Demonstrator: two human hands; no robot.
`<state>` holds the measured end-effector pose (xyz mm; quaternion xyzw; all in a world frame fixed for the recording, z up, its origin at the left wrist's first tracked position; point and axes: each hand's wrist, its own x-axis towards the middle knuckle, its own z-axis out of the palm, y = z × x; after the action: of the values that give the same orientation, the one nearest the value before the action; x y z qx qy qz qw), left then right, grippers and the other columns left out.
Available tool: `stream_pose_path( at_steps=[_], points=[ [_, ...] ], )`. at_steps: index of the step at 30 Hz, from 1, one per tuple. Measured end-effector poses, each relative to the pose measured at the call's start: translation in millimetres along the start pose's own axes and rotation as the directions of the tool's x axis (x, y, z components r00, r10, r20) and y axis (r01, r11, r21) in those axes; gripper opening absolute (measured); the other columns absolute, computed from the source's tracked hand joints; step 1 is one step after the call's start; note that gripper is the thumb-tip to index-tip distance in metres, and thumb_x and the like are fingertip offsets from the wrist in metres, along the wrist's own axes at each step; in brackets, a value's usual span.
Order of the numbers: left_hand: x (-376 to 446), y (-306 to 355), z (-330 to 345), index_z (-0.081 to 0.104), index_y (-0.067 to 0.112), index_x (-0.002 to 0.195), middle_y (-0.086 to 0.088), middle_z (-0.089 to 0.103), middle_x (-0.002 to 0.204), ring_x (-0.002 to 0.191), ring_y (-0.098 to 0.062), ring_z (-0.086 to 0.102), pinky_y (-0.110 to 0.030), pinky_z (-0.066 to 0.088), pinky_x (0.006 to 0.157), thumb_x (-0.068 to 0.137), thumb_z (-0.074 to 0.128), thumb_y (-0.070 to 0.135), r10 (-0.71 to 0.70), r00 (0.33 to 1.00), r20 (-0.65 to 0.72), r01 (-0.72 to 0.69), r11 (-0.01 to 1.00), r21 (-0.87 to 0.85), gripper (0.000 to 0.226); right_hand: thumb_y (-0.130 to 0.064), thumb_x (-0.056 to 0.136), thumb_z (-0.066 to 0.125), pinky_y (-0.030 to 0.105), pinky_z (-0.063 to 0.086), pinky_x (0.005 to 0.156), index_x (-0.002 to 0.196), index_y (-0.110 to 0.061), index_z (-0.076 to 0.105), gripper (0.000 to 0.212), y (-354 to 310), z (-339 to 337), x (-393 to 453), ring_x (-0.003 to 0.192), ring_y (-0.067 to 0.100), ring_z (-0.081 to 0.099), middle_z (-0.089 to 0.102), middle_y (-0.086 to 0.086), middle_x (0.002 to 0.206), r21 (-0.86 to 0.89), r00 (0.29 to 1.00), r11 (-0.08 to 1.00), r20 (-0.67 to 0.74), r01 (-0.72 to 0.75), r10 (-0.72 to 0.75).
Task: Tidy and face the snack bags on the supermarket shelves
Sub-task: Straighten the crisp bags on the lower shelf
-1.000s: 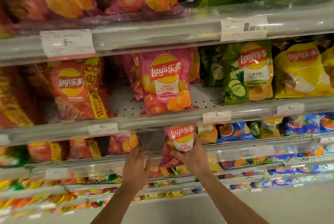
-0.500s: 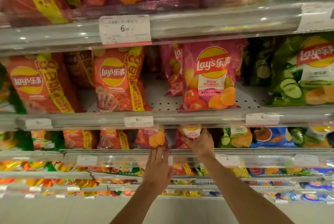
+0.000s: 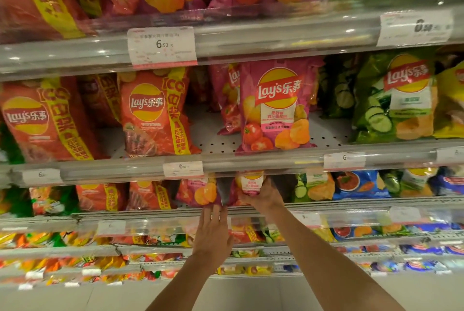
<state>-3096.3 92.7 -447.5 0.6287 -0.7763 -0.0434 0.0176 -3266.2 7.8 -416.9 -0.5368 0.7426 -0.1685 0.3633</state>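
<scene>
My right hand [image 3: 262, 196] grips the lower part of a pink tomato-flavour chip bag [image 3: 251, 182] standing on the third shelf down, its top hidden behind the shelf rail above. My left hand [image 3: 213, 232] is spread flat, fingertips touching the bottom edge of a second pink bag [image 3: 198, 192] just left of it. A dark gap separates the two bags. On the shelf above stands another pink tomato bag [image 3: 275, 107], upright and facing forward.
Orange-red chip bags [image 3: 153, 112] fill the left of the shelves, green cucumber bags [image 3: 396, 99] the right, blue bags [image 3: 359, 183] right of my hands. Clear rails with price tags [image 3: 162, 45] front each shelf [image 3: 251, 160]. Lower shelves hold small snack packs.
The view has drifted slightly right. My right hand has pushed the pink bag a little further into the shelf and my left hand has risen to the neighbouring bag's bottom edge.
</scene>
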Motion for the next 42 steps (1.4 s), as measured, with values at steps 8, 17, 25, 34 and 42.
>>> stream_pose_path(
  at_steps=[8,17,25,34,42],
  points=[
    [1.7,-2.8,-2.6,0.013,0.015,0.156,-0.007,0.020,0.155,0.145,-0.036,0.013,-0.046,0.009,0.122,0.094,0.043,0.058,-0.018,0.998,0.068,0.015,0.999,0.049,0.081,-0.071,0.069,0.078,0.041,0.051,0.104,0.145,-0.017,0.040,0.101,-2.3,11.2,4.1,0.129,0.029,0.058,0.058,0.008,0.143,-0.005,0.998,0.998,0.017,0.063,-0.062],
    [3.5,19.5,-3.2,0.021,0.017,0.155,-0.009,0.020,0.155,0.148,-0.037,0.013,-0.044,0.018,0.122,0.095,0.051,0.049,-0.141,0.988,0.055,0.146,0.984,-0.098,0.074,-0.054,0.078,0.081,0.033,0.050,0.103,0.145,-0.017,0.048,0.084,29.9,-7.2,-34.5,0.128,0.023,0.055,0.054,0.003,0.138,0.111,0.972,0.972,-0.134,0.207,-0.192],
    [13.7,108.3,-9.9,0.067,0.015,0.094,0.000,0.068,0.095,0.094,-0.021,0.064,-0.029,0.050,0.079,0.093,0.063,0.020,-0.143,0.989,-0.030,0.094,0.784,-0.614,0.006,-0.031,0.090,0.077,0.031,0.056,0.088,0.120,-0.013,0.070,0.036,119.7,-67.3,-64.4,0.104,0.017,0.070,0.073,-0.004,0.106,0.325,0.971,0.933,-0.223,0.153,-0.082],
    [55.6,263.9,-11.9,0.067,0.010,0.113,-0.004,0.071,0.106,0.097,-0.019,0.065,-0.026,0.048,0.083,0.092,0.065,0.012,-0.202,0.979,-0.025,0.110,0.628,-0.770,0.021,-0.030,0.092,0.075,0.022,0.049,0.074,0.117,-0.009,0.065,0.034,251.3,-200.2,-54.6,0.092,0.020,0.070,0.072,0.003,0.099,0.436,0.906,0.897,-0.403,0.070,0.126],
    [93.7,364.5,-18.7,0.055,0.008,0.132,-0.010,0.061,0.125,0.110,-0.030,0.061,-0.041,0.051,0.093,0.093,0.067,0.012,-0.395,0.916,-0.069,0.164,0.526,-0.835,0.041,-0.023,0.087,0.080,0.029,0.044,0.088,0.128,-0.013,0.059,0.047,324.3,-287.8,-33.8,0.108,0.020,0.061,0.063,-0.003,0.112,0.402,0.889,0.903,-0.454,0.151,0.054]
  ],
)
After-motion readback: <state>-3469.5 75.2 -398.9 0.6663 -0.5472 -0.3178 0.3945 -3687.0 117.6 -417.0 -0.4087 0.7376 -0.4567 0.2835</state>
